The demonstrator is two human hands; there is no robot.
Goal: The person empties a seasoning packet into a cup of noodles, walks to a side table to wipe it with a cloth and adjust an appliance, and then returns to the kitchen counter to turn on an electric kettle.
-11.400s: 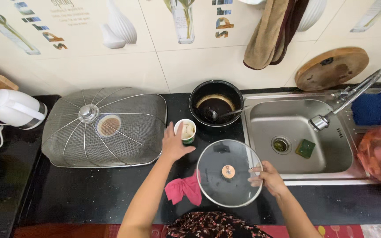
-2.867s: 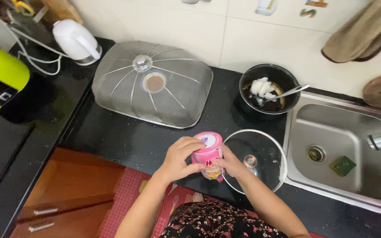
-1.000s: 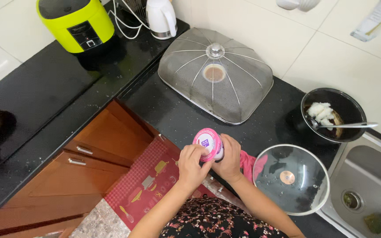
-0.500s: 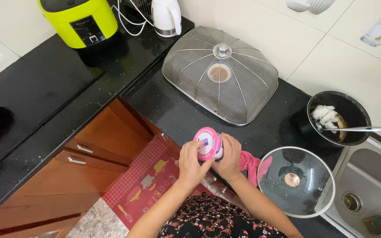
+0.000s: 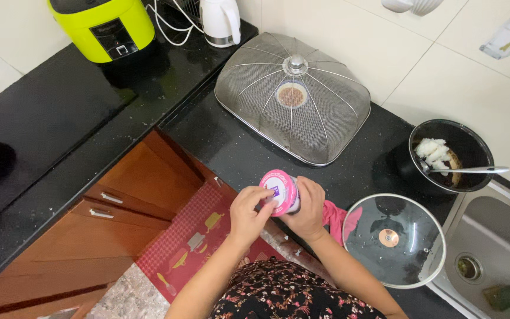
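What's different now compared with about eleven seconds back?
Then the left hand touched a small jar on the counter and the right hand held the glass lid. Now both hands grip the pink-lidded jar, lifted off the counter; the glass lid lies released. Mesh food cover and pot unmoved.

A single head-worn camera looks steeply down from above the black stone desk (image 5: 219,147), tilted so the desk's corner runs diagonally. The domed grey mesh food cover (image 5: 295,106) sits near the top centre, fairly close. Below it, the person's flowered clothing fills the bottom edge.
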